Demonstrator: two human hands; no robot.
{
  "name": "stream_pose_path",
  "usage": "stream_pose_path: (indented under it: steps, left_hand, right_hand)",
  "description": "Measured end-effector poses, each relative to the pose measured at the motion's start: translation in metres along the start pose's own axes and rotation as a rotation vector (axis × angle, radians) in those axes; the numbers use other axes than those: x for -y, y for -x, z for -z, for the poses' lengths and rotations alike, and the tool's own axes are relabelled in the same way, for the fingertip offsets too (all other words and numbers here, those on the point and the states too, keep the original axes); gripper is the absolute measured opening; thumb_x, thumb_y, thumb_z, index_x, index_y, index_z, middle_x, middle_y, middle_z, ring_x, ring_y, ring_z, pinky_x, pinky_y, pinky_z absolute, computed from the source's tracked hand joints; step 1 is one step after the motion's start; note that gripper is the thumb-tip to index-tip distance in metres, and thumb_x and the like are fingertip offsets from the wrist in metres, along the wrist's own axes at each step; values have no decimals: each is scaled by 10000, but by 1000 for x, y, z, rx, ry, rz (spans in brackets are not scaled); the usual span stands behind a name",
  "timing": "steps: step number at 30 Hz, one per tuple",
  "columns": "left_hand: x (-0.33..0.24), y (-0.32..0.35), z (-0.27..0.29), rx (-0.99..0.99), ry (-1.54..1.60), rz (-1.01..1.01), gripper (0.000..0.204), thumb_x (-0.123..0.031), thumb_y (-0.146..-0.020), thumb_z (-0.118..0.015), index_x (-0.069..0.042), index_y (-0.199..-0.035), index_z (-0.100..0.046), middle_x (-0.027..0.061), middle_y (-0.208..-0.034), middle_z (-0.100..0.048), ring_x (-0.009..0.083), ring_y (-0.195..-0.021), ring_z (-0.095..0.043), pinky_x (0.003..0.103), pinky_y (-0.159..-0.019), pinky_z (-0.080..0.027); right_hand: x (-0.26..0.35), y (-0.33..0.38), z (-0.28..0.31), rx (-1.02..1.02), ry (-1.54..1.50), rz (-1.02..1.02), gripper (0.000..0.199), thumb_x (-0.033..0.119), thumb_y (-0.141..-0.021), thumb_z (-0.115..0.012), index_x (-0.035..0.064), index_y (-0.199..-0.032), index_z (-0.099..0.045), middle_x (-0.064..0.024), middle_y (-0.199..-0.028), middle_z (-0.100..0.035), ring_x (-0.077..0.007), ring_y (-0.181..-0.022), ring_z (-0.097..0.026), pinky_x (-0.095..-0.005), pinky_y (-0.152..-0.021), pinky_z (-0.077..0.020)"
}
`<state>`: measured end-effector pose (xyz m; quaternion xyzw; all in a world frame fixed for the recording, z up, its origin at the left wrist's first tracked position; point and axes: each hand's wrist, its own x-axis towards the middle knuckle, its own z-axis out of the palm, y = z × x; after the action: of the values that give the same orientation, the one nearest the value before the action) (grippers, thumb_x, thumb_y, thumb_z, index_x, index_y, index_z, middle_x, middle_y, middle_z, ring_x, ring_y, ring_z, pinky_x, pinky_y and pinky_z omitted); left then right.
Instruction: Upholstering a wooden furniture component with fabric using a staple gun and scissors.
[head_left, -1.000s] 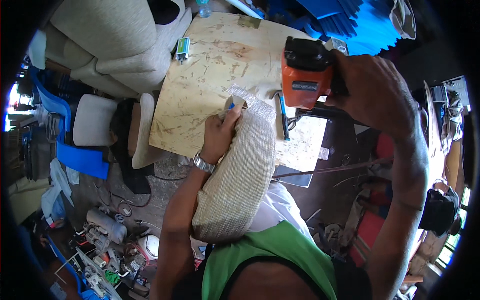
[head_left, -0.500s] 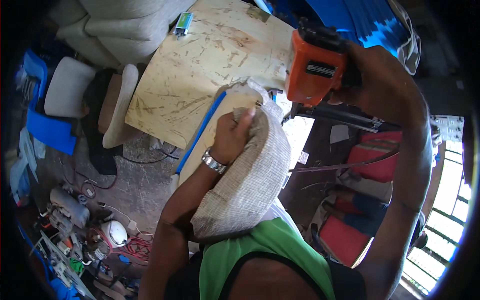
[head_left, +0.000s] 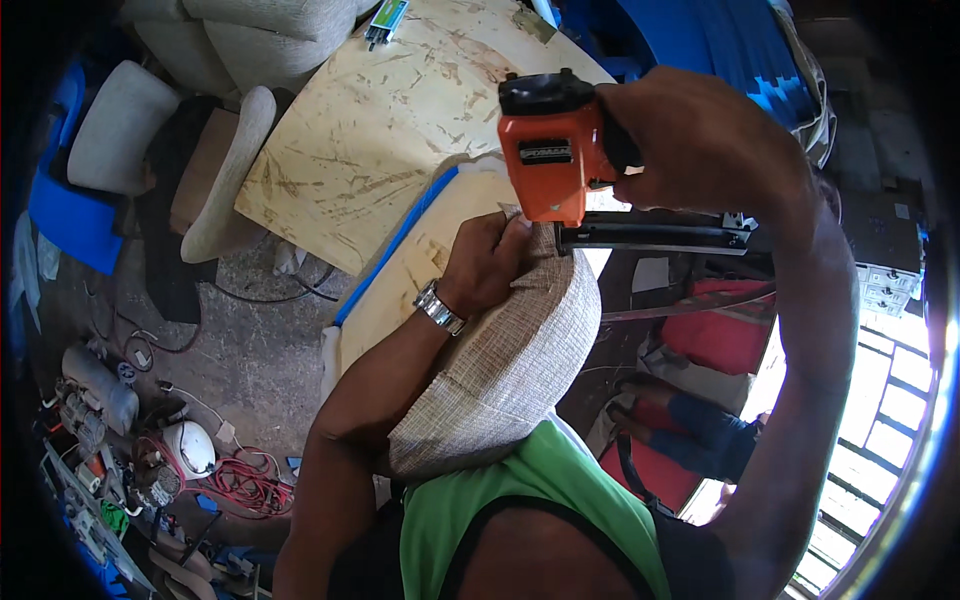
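Observation:
My right hand [head_left: 705,140] grips an orange staple gun [head_left: 555,150], its black nose pressed down at the top edge of a beige fabric-covered cushion piece [head_left: 510,370]. My left hand [head_left: 485,260], with a metal watch on the wrist, holds the fabric pulled over the cushion's upper end, right beside the gun's nose. The cushion leans from my chest up to a plywood panel [head_left: 420,250] with a blue edge strip. Beyond it lies a scratched wooden worktable [head_left: 380,130].
Grey upholstered seat parts [head_left: 225,160] and sofa cushions [head_left: 250,30] stand at the upper left. A tangle of red hose [head_left: 250,485] and tools lie on the concrete floor at lower left. Blue foam [head_left: 720,50] is stacked behind the table; red seat pieces [head_left: 715,330] sit at right.
The staple gun has come closer and lower, onto the cushion's top edge by my left hand. The view has shifted, with the cushion and panel drawn nearer to me.

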<state>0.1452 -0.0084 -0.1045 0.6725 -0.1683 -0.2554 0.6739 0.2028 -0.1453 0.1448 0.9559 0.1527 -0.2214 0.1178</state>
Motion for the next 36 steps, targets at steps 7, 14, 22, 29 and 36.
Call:
stream_pose_path:
  steps: [7,14,22,29,36]
  left_hand:
    - [-1,11,-4,-7,209,9,409,-307,-927,-419,28,-790,-609,34,-604,-545,98,-553,-466,293,-516,-363]
    - [9,12,-7,27,278,70,354,-255,-931,-443,28,-796,-608,0,-641,-551,75,-584,-464,270,-547,-373]
    - [0,16,-7,71,371,80,296,-183,-954,-465,46,-797,-567,28,-666,-540,78,-664,-469,280,-604,-400]
    - [-3,10,-16,42,303,113,341,-253,-967,-476,31,-818,-593,23,-667,-556,97,-661,-511,286,-621,-429]
    - [-72,38,74,68,101,252,453,-363,-1009,-445,3,-1266,-518,138,-1178,-612,189,-1041,-605,343,-881,-498]
  right_hand:
    - [-1,-18,-10,83,39,-30,367,147,-711,-804,31,-1023,-650,-137,-779,-680,-287,-732,-677,-388,-703,-530]
    - [-6,-22,-19,108,43,-28,381,176,-692,-813,38,-1008,-651,-138,-786,-682,-289,-754,-684,-411,-720,-538]
    - [-9,-28,-39,97,46,-72,375,173,-683,-801,42,-1002,-652,-146,-820,-681,-305,-804,-677,-413,-751,-538]
    - [-24,3,-43,-38,52,-107,355,201,-730,-774,40,-1007,-621,-165,-830,-676,-321,-812,-677,-426,-743,-533]
    - [-89,136,-135,-272,-720,-328,439,182,-761,-750,11,-1136,-598,-169,-832,-672,-338,-814,-673,-424,-729,-516]
